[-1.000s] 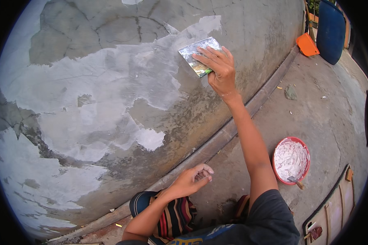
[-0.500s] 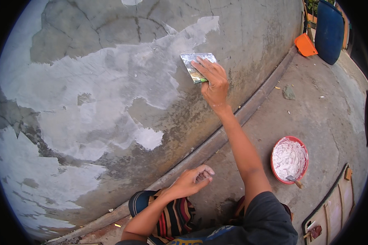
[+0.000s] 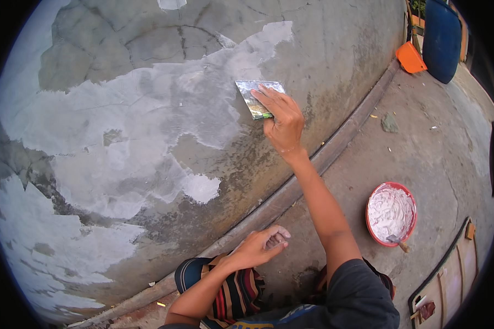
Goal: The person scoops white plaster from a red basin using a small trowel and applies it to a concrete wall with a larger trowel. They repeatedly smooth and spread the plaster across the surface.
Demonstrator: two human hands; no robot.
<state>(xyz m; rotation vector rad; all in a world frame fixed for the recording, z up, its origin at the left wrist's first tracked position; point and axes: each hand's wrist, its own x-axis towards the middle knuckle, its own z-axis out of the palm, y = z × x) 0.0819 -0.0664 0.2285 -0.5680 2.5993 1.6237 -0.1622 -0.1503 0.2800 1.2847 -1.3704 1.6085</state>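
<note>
My right hand (image 3: 284, 118) is closed on a flat, shiny metal scraper plate (image 3: 249, 94), fingers spread over its face and thumb below. The plate lies against or very close to the grey wall (image 3: 324, 49), at the right border of a pale smear of filler (image 3: 148, 104). Low over my knee, my left hand (image 3: 258, 248) hangs loosely curled, holding nothing I can see; whitish residue coats its fingertips. On the ground to the right stands a red bowl (image 3: 369, 222) of white paste (image 3: 391, 211), with a small wooden-handled tool (image 3: 399, 243) resting in it.
A raised ledge (image 3: 291, 192) runs along the wall's foot. At the far right are an orange dustpan (image 3: 410, 57) and a blue barrel (image 3: 441, 41). A framed board (image 3: 450, 279) lies at the lower right. Cracks mark the upper wall.
My right hand and the scraper plate have moved slightly down and left along the wall. My left hand stays nearly in place, and the view has shifted a little.
</note>
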